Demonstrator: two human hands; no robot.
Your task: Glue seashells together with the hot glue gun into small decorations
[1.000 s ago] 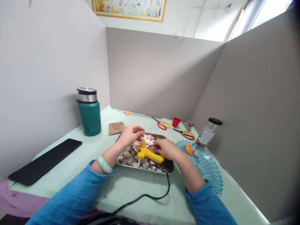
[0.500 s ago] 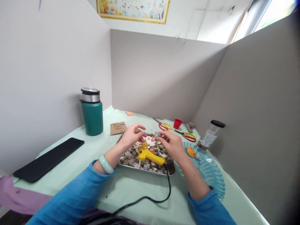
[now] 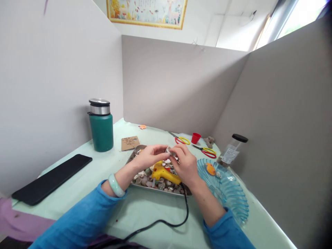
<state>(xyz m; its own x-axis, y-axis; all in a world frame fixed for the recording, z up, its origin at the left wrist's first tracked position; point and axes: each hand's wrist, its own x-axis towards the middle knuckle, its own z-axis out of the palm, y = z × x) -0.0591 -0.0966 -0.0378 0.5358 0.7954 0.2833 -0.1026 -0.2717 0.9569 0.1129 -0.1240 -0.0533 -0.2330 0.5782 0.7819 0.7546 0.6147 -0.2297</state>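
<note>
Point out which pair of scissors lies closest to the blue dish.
The scissors right of the red cup, just behind the blue dish; the other pair lies left of the cup.

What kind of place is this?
Probably a craft station in a partitioned booth: grey divider boards wall in the table, a metal tray of shells bears a yellow glue gun, and scissors lie behind. The left hand and right hand pinch a small shell.

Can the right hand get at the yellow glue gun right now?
Probably yes: the glue gun lies uncovered on the shells just under the right hand, though its fingers pinch a small shell.
</note>
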